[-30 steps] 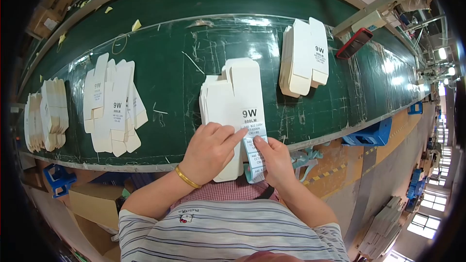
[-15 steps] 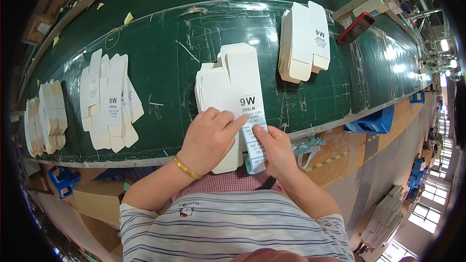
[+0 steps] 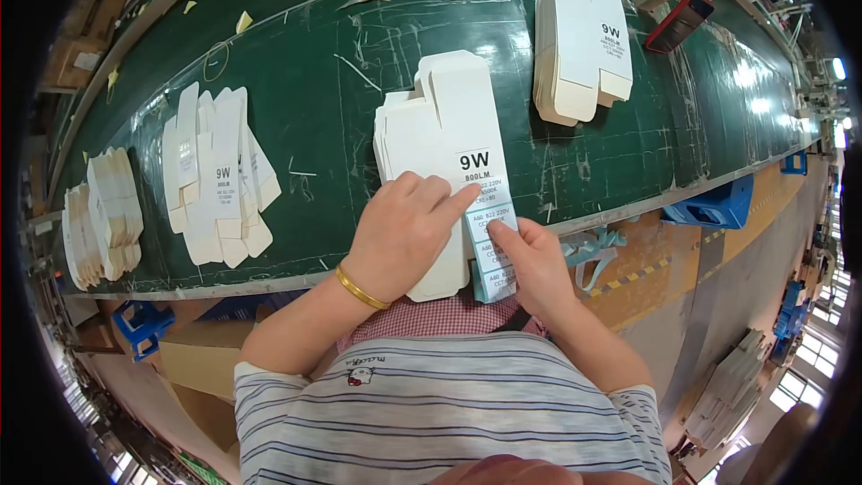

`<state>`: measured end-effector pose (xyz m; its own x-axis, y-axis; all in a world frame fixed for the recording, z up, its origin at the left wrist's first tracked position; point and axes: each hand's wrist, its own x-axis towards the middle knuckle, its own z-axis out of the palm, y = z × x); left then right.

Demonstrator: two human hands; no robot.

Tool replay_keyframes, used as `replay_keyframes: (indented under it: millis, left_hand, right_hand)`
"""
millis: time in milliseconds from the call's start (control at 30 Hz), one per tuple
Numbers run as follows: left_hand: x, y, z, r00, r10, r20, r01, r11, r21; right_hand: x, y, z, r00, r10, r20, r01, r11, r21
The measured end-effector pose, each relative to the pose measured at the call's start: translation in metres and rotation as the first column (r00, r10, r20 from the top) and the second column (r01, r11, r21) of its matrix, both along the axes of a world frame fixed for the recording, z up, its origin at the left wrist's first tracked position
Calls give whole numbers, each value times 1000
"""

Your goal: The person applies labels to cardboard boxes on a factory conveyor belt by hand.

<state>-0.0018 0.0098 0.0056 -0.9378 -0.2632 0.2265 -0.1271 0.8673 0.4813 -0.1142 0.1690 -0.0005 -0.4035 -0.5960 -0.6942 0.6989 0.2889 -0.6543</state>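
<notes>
A stack of flat white cartons (image 3: 449,108), the top one printed "9W 800LM", lies in front of me at the table edge. My left hand (image 3: 406,232) rests on the stack, its index finger stretched out and pressing the upper end of a strip of light-blue-backed printed labels (image 3: 496,256). The other fingers of that hand are bent over the carton and hold nothing visible. My right hand (image 3: 536,268) is closed on the strip along its right side, the thumb on top. The strip's top label lies below the "800LM" print; its lower end hangs near my lap.
Another carton stack (image 3: 575,45) lies to the right, near a red-edged phone (image 3: 680,22). Left are a fanned carton pile (image 3: 215,171) and further stacked cartons (image 3: 108,211). Blue stools (image 3: 714,204) stand beyond the green table's (image 3: 314,126) front edge.
The whole view has shifted slightly, so the table things appear further right and higher. My left index finger still presses the strip's upper end, and my right hand still holds the strip.
</notes>
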Motion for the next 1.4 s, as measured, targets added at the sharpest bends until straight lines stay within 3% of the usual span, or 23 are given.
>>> replay_keyframes:
  millis: [433,567,700,833,967,1100,1267,1333,1400]
  left_hand:
    - [2,1,-1,1000,-20,-21,19,999,-29]
    - [3,3,-1,998,-33,-57,31,998,-47]
    - [7,2,-9,987,-59,-149,48,995,-82]
    - [15,3,-5,982,-84,-171,66,992,-111]
    - [0,11,11,997,-79,9,80,984,-158]
    - [-16,21,4,998,-68,5,67,975,-210]
    - [-16,15,-8,969,-236,-68,201,920,-338]
    - [-8,11,9,960,-278,-43,240,888,-392]
    - [6,-7,38,955,-253,-155,163,884,-437]
  right_hand:
    - [9,41,-2,963,205,-177,-202,979,32]
    - [13,56,-7,915,313,-255,-294,949,111]
    - [14,73,-23,852,361,-378,-357,930,83]
    - [15,73,-21,931,238,-276,-248,969,2]
    - [13,76,-22,954,141,-266,-164,984,-65]
    - [11,76,-19,969,45,-244,-72,992,-105]
    - [13,76,-21,970,-121,-211,83,981,-178]
    - [13,82,-20,977,-122,-177,87,977,-192]
    - [9,80,-20,975,-151,-161,116,971,-209]
